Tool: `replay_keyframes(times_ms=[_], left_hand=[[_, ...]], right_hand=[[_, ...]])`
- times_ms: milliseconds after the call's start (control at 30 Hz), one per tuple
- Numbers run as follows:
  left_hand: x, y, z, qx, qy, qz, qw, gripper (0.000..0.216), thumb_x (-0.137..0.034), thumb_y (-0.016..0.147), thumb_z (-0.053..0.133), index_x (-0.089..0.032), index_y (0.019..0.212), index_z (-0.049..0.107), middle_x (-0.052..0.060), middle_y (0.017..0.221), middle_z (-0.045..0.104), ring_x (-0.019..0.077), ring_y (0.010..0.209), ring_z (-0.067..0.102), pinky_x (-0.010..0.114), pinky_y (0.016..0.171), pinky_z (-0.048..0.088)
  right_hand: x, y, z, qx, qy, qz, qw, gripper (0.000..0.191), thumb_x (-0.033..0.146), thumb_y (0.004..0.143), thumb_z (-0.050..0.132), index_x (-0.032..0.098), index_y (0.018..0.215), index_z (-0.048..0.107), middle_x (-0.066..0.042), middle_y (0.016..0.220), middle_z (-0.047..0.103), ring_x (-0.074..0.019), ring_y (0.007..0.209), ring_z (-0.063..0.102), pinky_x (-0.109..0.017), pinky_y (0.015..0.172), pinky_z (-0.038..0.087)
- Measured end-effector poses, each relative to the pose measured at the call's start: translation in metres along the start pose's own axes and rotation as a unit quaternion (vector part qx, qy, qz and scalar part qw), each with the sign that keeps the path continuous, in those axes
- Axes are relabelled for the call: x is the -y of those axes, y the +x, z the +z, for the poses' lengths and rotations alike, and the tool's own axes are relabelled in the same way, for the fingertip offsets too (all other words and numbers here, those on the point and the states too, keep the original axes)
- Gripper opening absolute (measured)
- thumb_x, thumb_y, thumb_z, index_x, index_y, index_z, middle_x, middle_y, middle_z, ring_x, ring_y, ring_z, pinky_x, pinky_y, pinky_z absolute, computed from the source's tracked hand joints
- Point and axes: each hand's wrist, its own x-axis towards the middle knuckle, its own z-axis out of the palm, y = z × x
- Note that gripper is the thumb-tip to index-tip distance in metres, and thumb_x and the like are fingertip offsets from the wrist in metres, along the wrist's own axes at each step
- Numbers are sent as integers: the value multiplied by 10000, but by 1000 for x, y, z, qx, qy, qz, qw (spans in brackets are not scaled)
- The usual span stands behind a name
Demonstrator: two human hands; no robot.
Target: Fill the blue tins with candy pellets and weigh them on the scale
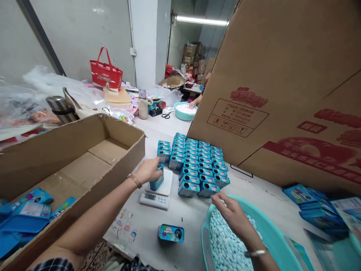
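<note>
My left hand (148, 172) has its fingers around the upper part of a small blue box (156, 183), which stands upright on a white digital scale (155, 201) with a lit display. Over the near-left rim of a turquoise basin (270, 214), my right hand (229, 210) has its fingers curled together; what they hold, if anything, is hidden. Pale blue candies (225, 241) fill the basin beneath it. Another blue box (170, 233) lies on the table in front of the scale. Rows of similar blue boxes (189, 188) stand beyond my hands.
An open cardboard box (126, 162) with blue packs (34, 214) borders the left. A large carton (267, 75) rises at the right, with stacked flat blue packs (313, 205) below. Farther back, another person's hand (193, 104) is in a turquoise basin (182, 114), near scissors (166, 115).
</note>
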Motion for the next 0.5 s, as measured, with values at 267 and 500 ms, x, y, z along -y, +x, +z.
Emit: replay_keyframes(times_ms=[267,500], left_hand=[[13,61,-15,18,-120,-199,972,269,-352,885,658,-117,1015,667,118,1012,705,245,913,688,381,777,560],[-3,84,15,39,-273,-301,913,348,-358,952,613,-131,1215,599,104,1174,644,205,982,661,394,832,581]], right_hand=[[-39,-56,-24,-46,223,143,963,496,690,803,628,213,732,514,68,601,285,-99,535,234,-237,479,179],[-48,-67,-18,-49,254,131,957,454,645,804,665,209,743,554,57,624,304,-99,546,243,-238,476,193]])
